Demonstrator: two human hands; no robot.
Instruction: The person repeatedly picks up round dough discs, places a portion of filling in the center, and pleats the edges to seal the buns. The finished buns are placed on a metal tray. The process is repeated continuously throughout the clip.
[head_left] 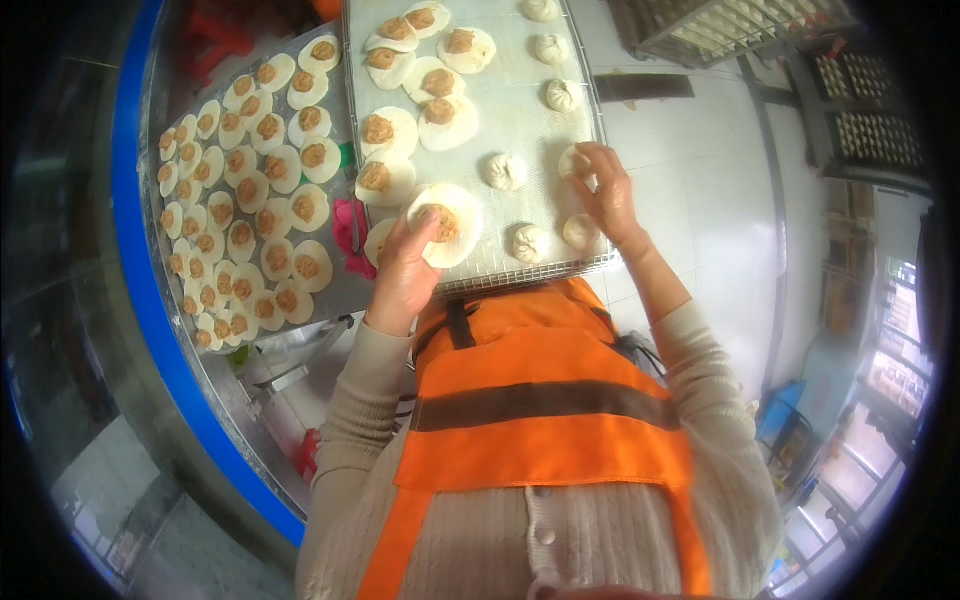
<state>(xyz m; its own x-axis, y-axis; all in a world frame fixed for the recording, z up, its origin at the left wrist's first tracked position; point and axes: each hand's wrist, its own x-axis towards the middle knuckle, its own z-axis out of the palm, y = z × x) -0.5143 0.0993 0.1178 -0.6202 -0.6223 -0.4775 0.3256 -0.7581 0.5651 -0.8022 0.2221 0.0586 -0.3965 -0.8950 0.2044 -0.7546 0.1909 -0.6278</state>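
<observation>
Left hand (402, 272): holding 1 dough disc (466, 238) over the near left of the tray (510, 75), thumb on top against the brown filling (446, 226), fingers hidden beneath; this likely supports the soft round so it stays flat and its filling stays central.
Right hand (610, 195): fingers bunched narrow on 1 pleated bun (571, 162) at the tray's right edge; they touch it, but I cannot tell whether they grip or merely rest.
Closed buns (506, 171): 6 more in view, standing apart on the right half of the tray; the gaps probably keep the dough from sticking.
Open discs (390, 130): grouped on the tray's left half, some overlapping, topped with filling, perhaps placed there for the left hand's easy reach.
Pink cloth (350, 237): bunched just beside the tray's left edge.
Surface (350, 277): left of the tray, carrying dozens of filled rounds (285, 168) in close rows, presumably packed to save room.
Racks (870, 112): well apart from the tray, beyond its far right corner, loaded with small pale pieces.
</observation>
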